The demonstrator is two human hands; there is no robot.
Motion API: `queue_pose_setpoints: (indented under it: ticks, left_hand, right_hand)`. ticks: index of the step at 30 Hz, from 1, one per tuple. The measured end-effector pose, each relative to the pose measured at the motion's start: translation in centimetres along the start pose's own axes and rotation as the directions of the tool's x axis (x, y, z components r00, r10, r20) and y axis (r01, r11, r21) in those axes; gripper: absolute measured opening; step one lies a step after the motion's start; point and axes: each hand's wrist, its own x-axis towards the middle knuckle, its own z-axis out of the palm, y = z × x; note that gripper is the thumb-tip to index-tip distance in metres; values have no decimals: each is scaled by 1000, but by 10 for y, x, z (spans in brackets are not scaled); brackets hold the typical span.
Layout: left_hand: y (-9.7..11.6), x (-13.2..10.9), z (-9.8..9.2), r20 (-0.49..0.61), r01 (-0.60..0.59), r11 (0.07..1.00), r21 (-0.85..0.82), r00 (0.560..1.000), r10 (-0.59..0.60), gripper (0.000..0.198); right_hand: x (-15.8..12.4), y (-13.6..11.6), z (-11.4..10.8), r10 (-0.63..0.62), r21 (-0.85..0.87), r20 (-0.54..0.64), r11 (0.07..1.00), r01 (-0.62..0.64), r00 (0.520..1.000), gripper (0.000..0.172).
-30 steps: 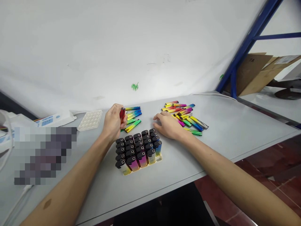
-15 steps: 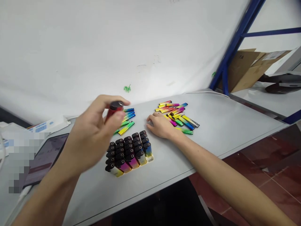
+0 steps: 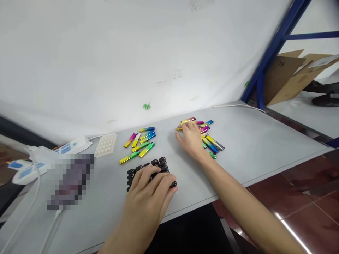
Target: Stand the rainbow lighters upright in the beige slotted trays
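Several lighters with black tops stand packed upright in rows in a holder whose base my left hand hides; one black top shows at the left. My left hand lies over the near side of these rows. Its thumb and forefinger close around a lighter at the near right corner, only its black top showing. My right hand reaches onto a loose pile of shiny two-colour lighters, fingers apart and touching the pile's left side. Whether anything lies under those fingertips is hidden.
More lighters lie loose behind the rows. A white tray with holes rests farther left, near a power strip and a blurred phone on a cable. A blue metal frame and cardboard box stand at right.
My left hand has come down from above the table, carrying a red lighter, to the near right corner of the rows. My right hand has moved farther onto the pile.
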Motion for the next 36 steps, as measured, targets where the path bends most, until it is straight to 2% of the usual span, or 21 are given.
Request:
queue_pose_setpoints:
  ticks: [2,4,6,8,10,14,18,21,24,26,31,36]
  left_hand:
    - [-2,-6,7,-12,10,997,82,1000,-9,19]
    - [-5,-12,12,-18,30,991,131,999,-28,22]
    - [-8,-15,13,-24,33,989,146,999,-29,26]
    - [-9,-15,12,-46,26,990,136,999,-20,26]
    - [-7,-13,10,-80,27,993,115,997,-18,25]
    - [-2,-9,6,-141,24,992,121,990,-6,28]
    - [-2,-11,4,-157,9,989,145,987,14,33]
    - [-3,-15,3,-153,23,992,121,988,-4,34]
    - [-2,-17,6,-178,45,993,107,984,-25,36]
    - [0,-18,9,-179,48,993,110,984,-27,36]
    - [0,-16,13,-183,68,989,131,982,-44,33]
    - [-2,-17,17,-165,60,991,118,985,-40,31]
  right_hand:
    - [4,13,-2,167,-104,-102,979,-178,981,49]
    - [6,23,0,282,-186,-28,941,-282,959,64]
    - [7,27,3,318,-243,100,927,-287,943,72]
    - [5,23,8,296,-262,167,933,-247,941,73]
    - [1,15,12,251,-257,177,945,-201,952,73]
    - [-5,2,16,187,-218,163,964,-150,969,67]
    - [6,7,12,207,-218,120,960,-178,971,69]
    - [24,18,10,290,-256,181,937,-240,940,78]
    - [37,24,13,319,-289,335,930,-225,887,83]
    - [38,23,16,305,-307,374,932,-193,876,81]
    - [27,13,21,226,-305,358,945,-115,906,72]
    - [21,10,21,185,-273,332,957,-94,925,70]
